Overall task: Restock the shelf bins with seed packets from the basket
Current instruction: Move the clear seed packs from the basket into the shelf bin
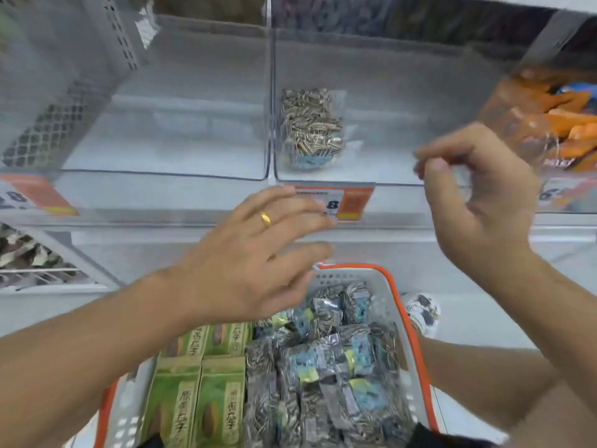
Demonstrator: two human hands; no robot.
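Note:
One clear packet of striped seeds (pixel 309 129) lies in the middle clear shelf bin (pixel 387 176). Below it a white basket with an orange rim (pixel 392 286) holds several silver-blue seed packets (pixel 326 367) on its right and green packets (pixel 200 383) on its left. My left hand (pixel 255 253) hovers over the basket's far edge, fingers spread, holding nothing. My right hand (pixel 478 202) hangs in front of the middle bin's rim with loosely curled fingers and holds nothing.
A clear bin (pixel 168 171) to the left holds nothing visible. At the right, another bin (pixel 549 124) contains orange packets. Price labels (pixel 342 203) line the shelf edge. A lower wire bin (pixel 35 263) sits at the left. A patterned shoe (pixel 423 313) shows beside the basket.

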